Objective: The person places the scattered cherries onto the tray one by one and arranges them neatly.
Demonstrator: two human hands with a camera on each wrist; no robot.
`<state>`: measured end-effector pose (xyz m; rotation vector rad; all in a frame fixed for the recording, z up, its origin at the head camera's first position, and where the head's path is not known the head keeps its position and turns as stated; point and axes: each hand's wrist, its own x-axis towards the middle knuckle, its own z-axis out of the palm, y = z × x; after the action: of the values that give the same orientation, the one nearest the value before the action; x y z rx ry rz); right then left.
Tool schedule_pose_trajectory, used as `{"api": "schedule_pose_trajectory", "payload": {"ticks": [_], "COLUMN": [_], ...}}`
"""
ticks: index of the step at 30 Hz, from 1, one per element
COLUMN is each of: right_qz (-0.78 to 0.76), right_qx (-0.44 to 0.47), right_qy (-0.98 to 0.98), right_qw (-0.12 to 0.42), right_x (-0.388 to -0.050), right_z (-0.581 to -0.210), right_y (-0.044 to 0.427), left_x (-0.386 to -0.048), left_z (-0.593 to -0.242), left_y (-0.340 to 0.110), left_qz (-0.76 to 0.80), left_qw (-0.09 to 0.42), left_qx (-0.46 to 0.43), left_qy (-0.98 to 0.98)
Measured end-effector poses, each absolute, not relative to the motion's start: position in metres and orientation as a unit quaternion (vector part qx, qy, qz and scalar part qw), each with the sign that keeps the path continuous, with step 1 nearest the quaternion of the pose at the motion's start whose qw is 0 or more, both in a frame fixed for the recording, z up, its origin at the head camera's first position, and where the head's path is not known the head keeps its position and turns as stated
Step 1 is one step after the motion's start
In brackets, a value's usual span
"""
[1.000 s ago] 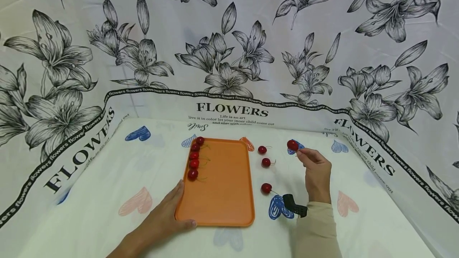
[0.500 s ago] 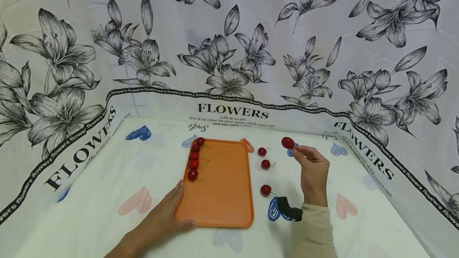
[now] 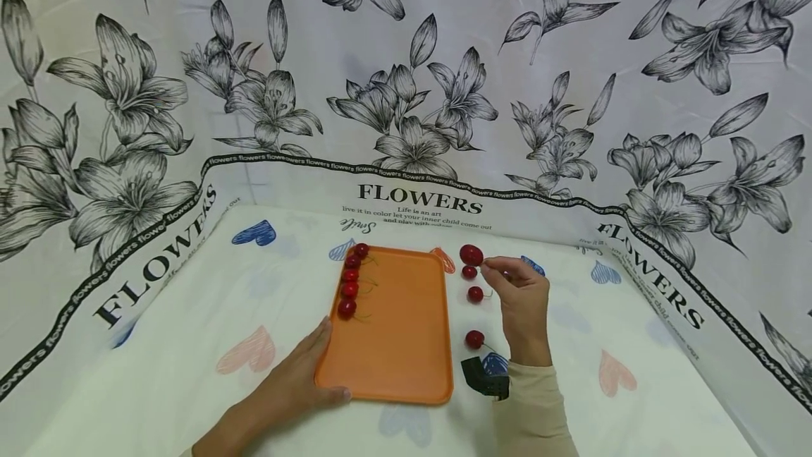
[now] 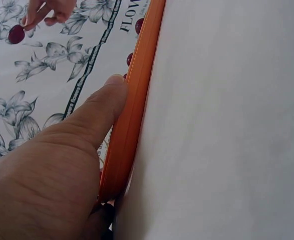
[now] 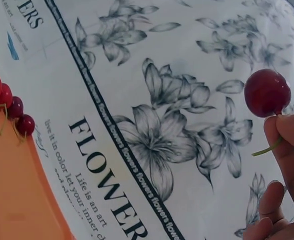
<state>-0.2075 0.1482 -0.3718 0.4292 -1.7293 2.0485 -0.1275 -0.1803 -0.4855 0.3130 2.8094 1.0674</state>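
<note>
My right hand [image 3: 525, 305] pinches a dark red cherry [image 3: 471, 254] by its stem between thumb and finger, raised above the table. In the right wrist view that cherry [image 5: 267, 93] hangs above the fingertips, its green stem poking out below. My left hand [image 3: 288, 383] holds the near left corner of an orange tray [image 3: 393, 344], thumb on the front rim and fingers along the left side. The left wrist view has the thumb against the tray's edge [image 4: 131, 130]; the other fingers are mostly hidden there. Several cherries [image 3: 349, 290] line the tray's left side, stems pointing right.
Right of the tray, a cherry [image 3: 469, 272], a second cherry [image 3: 475, 295] and a third cherry [image 3: 474, 339] lie on the heart-print cloth [image 3: 254, 288]. A black wrist mount [image 3: 485, 378] sticks out from the right sleeve. Flower-print curtain [image 3: 412, 90] stands behind.
My right hand has moved left with the pinched cherry, now nearer the tray and above the farthest loose cherry. The left hand stays on the tray. The head view has shifted slightly.
</note>
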Motion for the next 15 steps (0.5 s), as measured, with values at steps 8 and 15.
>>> {"api": "schedule_pose_trajectory", "payload": {"ticks": [8, 15], "right_qz": [0.729, 0.706], "right_qx": [0.176, 0.189], "right_qy": [-0.639, -0.670], "right_qw": [0.172, 0.133], "right_x": [-0.212, -0.215], "right_z": [-0.377, -0.394], "right_y": [0.112, 0.076], "left_x": [-0.128, -0.127], "left_z": [-0.483, -0.482], "left_y": [-0.179, -0.178], "left_qz": [0.353, 0.355], "left_qw": [0.063, 0.076], "left_qx": [0.101, 0.091], "left_qy": [0.928, 0.927]}}
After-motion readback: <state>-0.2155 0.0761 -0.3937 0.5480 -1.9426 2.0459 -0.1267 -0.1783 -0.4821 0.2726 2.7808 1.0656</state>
